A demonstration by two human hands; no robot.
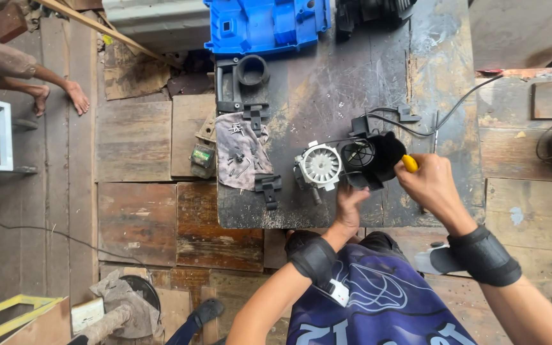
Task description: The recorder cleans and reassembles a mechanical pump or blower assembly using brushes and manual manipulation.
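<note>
My right hand (430,184) was curled tight around the yellow handle of a screwdriver (409,163), wrist bent inward so the handle's end poked out toward the black housing (378,157) of the small motor assembly. The tool's tip was hidden from me behind my knuckles and the housing. That forearm came in from the lower right, a black wrist band (483,255) strapped around it.

My left hand (349,207) reached straight up from my lap and rested against the near edge of the assembly, just below the white fan wheel (321,165). The fingers were folded under the part, so I could not tell how far they were spread or whether they truly gripped it. A second black band (314,259) wrapped that wrist.

The assembly sat near the front edge of the dark, scratched work board (352,83), the white fan to the left and the black housing touching it on the right. A thin black cable (455,108) trailed away from it. A grey rag (241,153) strewn with screws lay to the left, and a blue plastic casing (266,24) sat at the board's far end.
</note>
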